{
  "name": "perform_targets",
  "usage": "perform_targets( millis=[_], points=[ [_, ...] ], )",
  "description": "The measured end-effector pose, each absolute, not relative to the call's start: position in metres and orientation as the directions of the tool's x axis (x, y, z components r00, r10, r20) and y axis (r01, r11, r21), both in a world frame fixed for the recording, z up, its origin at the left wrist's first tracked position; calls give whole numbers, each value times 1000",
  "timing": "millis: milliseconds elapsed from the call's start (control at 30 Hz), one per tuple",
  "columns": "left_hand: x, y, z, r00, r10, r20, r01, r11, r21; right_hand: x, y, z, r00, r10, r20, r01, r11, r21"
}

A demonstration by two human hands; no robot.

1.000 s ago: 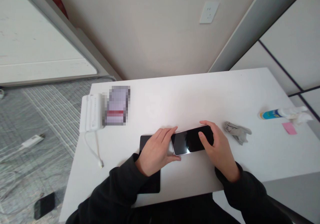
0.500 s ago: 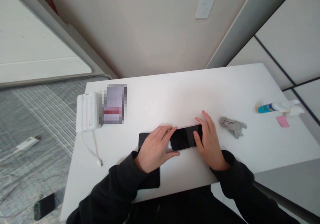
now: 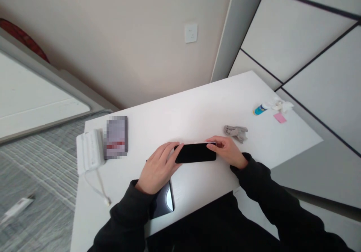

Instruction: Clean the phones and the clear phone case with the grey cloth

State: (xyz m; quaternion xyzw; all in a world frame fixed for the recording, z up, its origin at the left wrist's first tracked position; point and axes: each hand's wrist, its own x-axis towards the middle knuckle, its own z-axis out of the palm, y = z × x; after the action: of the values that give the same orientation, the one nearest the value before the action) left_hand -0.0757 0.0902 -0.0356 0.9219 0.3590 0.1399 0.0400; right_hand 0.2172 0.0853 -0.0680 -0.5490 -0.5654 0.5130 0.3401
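A smartphone (image 3: 195, 153) with a dark screen is held sideways between my two hands over the white table. My left hand (image 3: 160, 165) grips its left end, thumb and fingers at the edges. At the other end my right hand (image 3: 227, 151) is closed on the phone, its thumb on the front corner and the fingers behind. Below my left hand and wrist lies a dark tablet (image 3: 162, 203), partly covered, with a bright round reflection on its glass. A crumpled grey cloth (image 3: 236, 133) rests just beyond my right hand.
At the table's left stand a white power bank (image 3: 91, 150) with a short cable (image 3: 97, 190) and a blurred-out box (image 3: 116, 137). A blue and white bottle (image 3: 261, 108), crumpled tissue (image 3: 283, 105) and pink sticky notes (image 3: 279, 117) lie at the right. A wall (image 3: 141, 49) borders the back.
My right hand has closed on the phone's right end, where its fingers were spread before. The phone is now tilted up toward me. The camera view has turned to the right.
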Motion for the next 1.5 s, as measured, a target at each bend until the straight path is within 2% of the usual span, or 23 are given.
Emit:
perform_targets(
  millis=[233, 467, 567, 633, 733, 833, 1000, 1167, 1333, 1500],
  points=[
    [-75, 101, -31, 731, 671, 124, 648, -740, 182, 225, 73, -57, -363, 910, -201, 169, -148, -974],
    [-77, 113, -23, 756, 654, 20, 633, -739, 231, 213, 54, -59, -305, 938, -163, 207, -102, -973],
    [-84, 120, -24, 768, 640, -28, 621, -732, 281, 214, 49, -56, -252, 961, -117, 293, -39, -955],
    [-90, 126, -27, 780, 624, -50, 604, -727, 327, 227, 51, -56, -157, 986, -52, 394, 14, -919],
    [-99, 136, -36, 802, 595, -53, 562, -722, 403, 260, 63, -62, 48, 994, 101, 586, 54, -808],
    [-102, 143, -43, 814, 581, -29, 525, -713, 465, 293, 77, -71, 115, 967, 228, 732, 73, -678],
    [-92, 141, -52, 801, 598, 28, 490, -681, 544, 295, 78, -69, -67, 944, 323, 797, 246, -552],
    [-79, 137, -63, 788, 614, 52, 462, -644, 609, 221, 72, -64, -407, 856, 320, 683, 517, -516],
    [-76, 139, -65, 785, 618, 48, 459, -631, 626, 143, 85, -72, -530, 788, 312, 619, 612, -493],
    [-78, 137, -63, 794, 605, 54, 454, -651, 609, 169, 79, -58, -661, 693, 289, 508, 696, -507]
  ],
)
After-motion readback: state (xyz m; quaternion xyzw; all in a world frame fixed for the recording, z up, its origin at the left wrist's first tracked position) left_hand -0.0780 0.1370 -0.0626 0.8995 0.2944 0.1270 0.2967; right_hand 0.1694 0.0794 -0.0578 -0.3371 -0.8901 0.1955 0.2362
